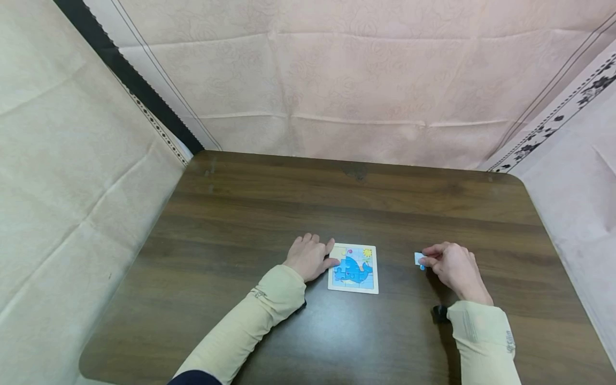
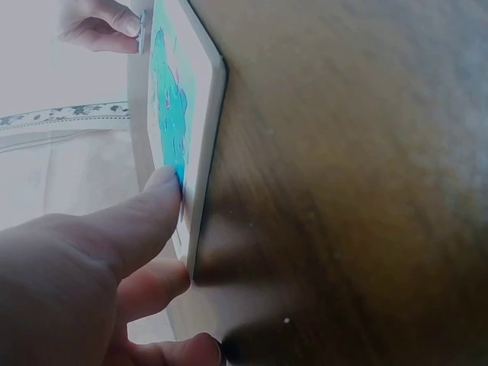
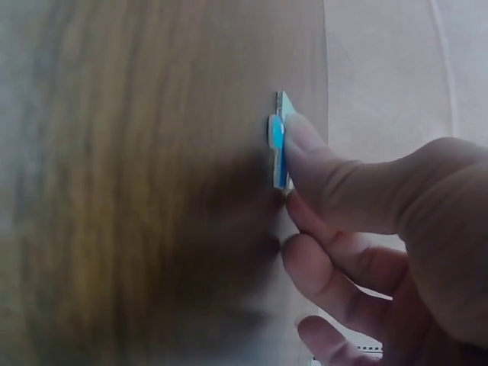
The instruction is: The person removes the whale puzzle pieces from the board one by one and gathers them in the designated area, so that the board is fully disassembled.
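Head: left point(image 1: 309, 258) touches puzzle point(image 1: 353, 271); right point(image 1: 454, 269) pinches piece point(image 1: 417, 259)

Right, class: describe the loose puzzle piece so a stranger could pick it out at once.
On the brown table, find the square whale puzzle. To its right, the person's right hand pinches a small puzzle piece in light and brighter blue. Unlike the fitted pieces, it is outside the pale frame.
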The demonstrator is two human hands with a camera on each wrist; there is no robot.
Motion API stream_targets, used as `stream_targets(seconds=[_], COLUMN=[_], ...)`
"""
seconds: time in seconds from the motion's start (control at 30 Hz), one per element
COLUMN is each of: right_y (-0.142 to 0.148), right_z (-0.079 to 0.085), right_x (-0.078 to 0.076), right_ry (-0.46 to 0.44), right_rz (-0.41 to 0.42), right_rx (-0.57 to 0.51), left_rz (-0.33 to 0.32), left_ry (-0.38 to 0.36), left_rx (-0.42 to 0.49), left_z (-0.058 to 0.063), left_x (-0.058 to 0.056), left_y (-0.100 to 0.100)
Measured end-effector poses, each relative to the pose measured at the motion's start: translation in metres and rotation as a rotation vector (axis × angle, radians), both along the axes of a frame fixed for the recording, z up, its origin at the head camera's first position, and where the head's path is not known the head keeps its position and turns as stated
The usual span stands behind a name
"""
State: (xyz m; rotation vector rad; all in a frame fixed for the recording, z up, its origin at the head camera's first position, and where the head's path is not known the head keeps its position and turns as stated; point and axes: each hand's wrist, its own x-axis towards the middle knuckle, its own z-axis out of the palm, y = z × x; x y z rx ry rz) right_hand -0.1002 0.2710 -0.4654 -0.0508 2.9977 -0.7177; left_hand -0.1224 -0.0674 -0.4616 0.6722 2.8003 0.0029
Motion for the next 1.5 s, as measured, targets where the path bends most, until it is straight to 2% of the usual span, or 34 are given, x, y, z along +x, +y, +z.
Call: stream_targets(seconds=[0.17, 0.5, 0.73, 0.8, 0.93, 1.07, 1.23, 1.33, 1.5], right_y=[-0.002, -0.009, -0.022, -0.032, -0.059, -0.091, -0.125, -0.135, -0.14], right_z=[0.001, 0.006, 0.01, 0.012, 0.012, 0.008, -0.001, -0.004, -0.004], right_x=[0.002, 0.005, 0.01, 0.01, 0.008, 0.004, -0.002, -0.004, -0.008], right_ry=[0.043, 0.055, 0.142, 0.122, 0.025, 0.021, 0.061, 0.065, 0.068], right_rz=[0.005, -0.01, 0.006, 0.004, 0.009, 0.064, 0.198, 0.244, 0.266], right_rx=[0.024, 0.04, -0.046, -0.077, -0.1, -0.079, -0.031, 0.011, 0.058], left_rz=[0.004, 0.014, 0.012, 0.011, 0.012, 0.017, 0.031, 0.034, 0.034], left_ry=[0.004, 0.007, 0.012, 0.013, 0.01, 0.002, -0.016, -0.023, -0.017], left_rx=[0.007, 0.007, -0.01, -0.013, -0.008, -0.016, -0.023, -0.006, 0.004], left_z=[-0.001, 0.0, 0.002, 0.003, 0.002, 0.001, 0.001, 0.0, 0.0], left_x=[-0.001, -0.001, 0.002, 0.004, 0.005, 0.006, 0.005, 0.005, 0.005], left_y=[-0.001, -0.001, -0.001, -0.001, -0.001, -0.002, -0.002, -0.002, -0.002])
